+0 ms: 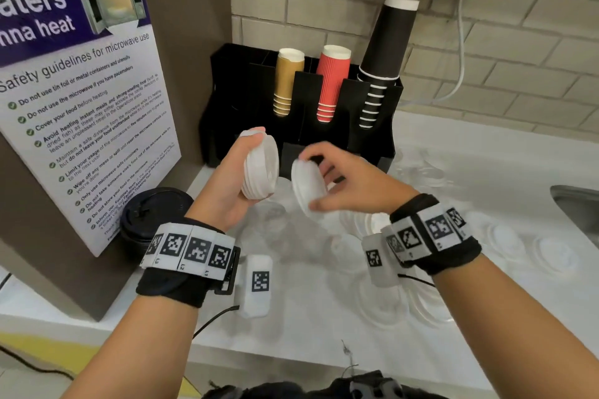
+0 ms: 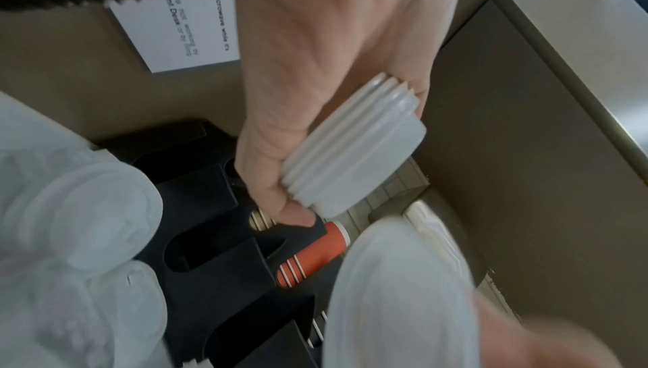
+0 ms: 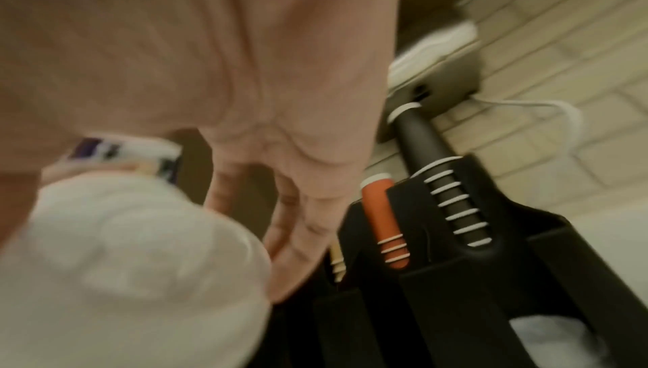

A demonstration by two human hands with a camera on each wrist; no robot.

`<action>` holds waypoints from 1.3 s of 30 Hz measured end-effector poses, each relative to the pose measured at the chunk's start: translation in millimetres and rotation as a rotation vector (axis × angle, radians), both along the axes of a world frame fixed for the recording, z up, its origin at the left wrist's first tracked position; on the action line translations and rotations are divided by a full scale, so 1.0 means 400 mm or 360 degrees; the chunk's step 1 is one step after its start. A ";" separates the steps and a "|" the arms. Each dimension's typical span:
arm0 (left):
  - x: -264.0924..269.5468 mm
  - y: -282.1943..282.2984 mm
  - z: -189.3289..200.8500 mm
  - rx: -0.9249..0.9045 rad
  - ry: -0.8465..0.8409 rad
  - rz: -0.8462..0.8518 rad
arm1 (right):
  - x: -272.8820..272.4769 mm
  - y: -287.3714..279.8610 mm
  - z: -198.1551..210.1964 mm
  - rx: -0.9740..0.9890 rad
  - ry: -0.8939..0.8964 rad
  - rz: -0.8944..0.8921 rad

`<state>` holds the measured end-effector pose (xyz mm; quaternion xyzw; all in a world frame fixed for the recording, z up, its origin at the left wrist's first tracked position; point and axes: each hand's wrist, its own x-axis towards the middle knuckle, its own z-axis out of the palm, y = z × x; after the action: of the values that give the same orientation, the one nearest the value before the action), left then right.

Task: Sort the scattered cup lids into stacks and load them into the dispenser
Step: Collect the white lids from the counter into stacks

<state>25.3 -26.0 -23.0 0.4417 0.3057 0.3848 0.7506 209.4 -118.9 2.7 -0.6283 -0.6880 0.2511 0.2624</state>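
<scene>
The left hand [image 1: 227, 181] grips a stack of white lids [image 1: 261, 168] turned on edge, its axis about level and the open undersides facing the right hand [image 1: 350, 185]. That hand pinches a single lid [image 1: 308, 186], also on edge, just beside the stack. Beyond both hands the black dispenser [image 1: 382, 126] holds tan, red and black cups. More lids [image 1: 505, 236] lie on the table [image 1: 324, 334] below.

loose lids [image 1: 505, 238] crowd counter [image 1: 311, 327], dispenser [image 1: 372, 142] behind
</scene>
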 end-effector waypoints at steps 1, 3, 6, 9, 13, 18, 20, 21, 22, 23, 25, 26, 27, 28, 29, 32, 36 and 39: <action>0.005 -0.005 0.001 -0.0007 -0.0006 -0.0022 | -0.001 0.001 0.009 0.0091 0.0211 -0.0052; 0.014 -0.014 0.002 -0.0020 -0.0031 -0.0087 | -0.011 0.005 0.016 0.0218 0.0523 -0.0106; 0.023 -0.025 0.003 0.0038 -0.0041 -0.0216 | -0.033 0.011 0.010 0.0298 0.0666 -0.0047; 0.027 -0.027 0.002 0.0118 -0.0062 -0.0317 | -0.043 0.018 0.004 0.0300 0.0619 0.0009; 0.027 -0.022 -0.007 0.0120 -0.0130 -0.0313 | -0.052 0.022 -0.008 0.0325 0.0578 0.0001; 0.030 -0.015 -0.014 0.0107 -0.0250 -0.0222 | -0.069 0.030 -0.020 0.0357 0.0593 -0.0009; 0.031 -0.017 -0.015 0.0125 -0.0273 -0.0200 | -0.074 0.032 -0.022 0.0379 0.0593 -0.0014; 0.032 -0.018 -0.014 0.0135 -0.0277 -0.0185 | -0.075 0.033 -0.023 0.0391 0.0586 -0.0015; 0.032 -0.020 -0.012 0.0140 -0.0280 -0.0168 | -0.076 0.034 -0.023 0.0397 0.0580 -0.0016; 0.031 -0.023 -0.011 0.0149 -0.0279 -0.0155 | -0.078 0.034 -0.023 0.0401 0.0577 -0.0016; 0.029 -0.026 -0.009 0.0171 -0.0261 -0.0128 | -0.082 0.035 -0.021 0.0418 0.0566 -0.0014; 0.028 -0.029 -0.006 0.0175 -0.0244 -0.0109 | -0.084 0.036 -0.021 0.0439 0.0547 -0.0014; 0.029 -0.031 -0.004 0.0182 -0.0224 -0.0085 | -0.086 0.038 -0.021 0.0463 0.0525 -0.0013; 0.029 -0.034 -0.002 0.0194 -0.0208 -0.0062 | -0.088 0.040 -0.022 0.0483 0.0510 -0.0014; 0.028 -0.037 0.000 0.0205 -0.0199 -0.0045 | -0.090 0.042 -0.022 0.0492 0.0516 -0.0014; 0.015 -0.039 0.000 0.0200 -0.0188 -0.0070 | -0.096 0.046 -0.019 0.0463 0.0524 0.0029; -0.017 -0.021 0.007 0.0182 -0.0092 -0.0121 | -0.095 0.068 -0.019 0.0372 0.0623 0.0150; -0.040 0.002 0.038 0.0226 -0.0098 0.0114 | -0.078 0.110 -0.029 0.0159 0.0446 -0.0011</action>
<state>9.4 -25.1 -7.7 0.4708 0.2701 0.4454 0.7121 178.1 -74.8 -8.8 -0.5756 -0.6540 0.3009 0.3878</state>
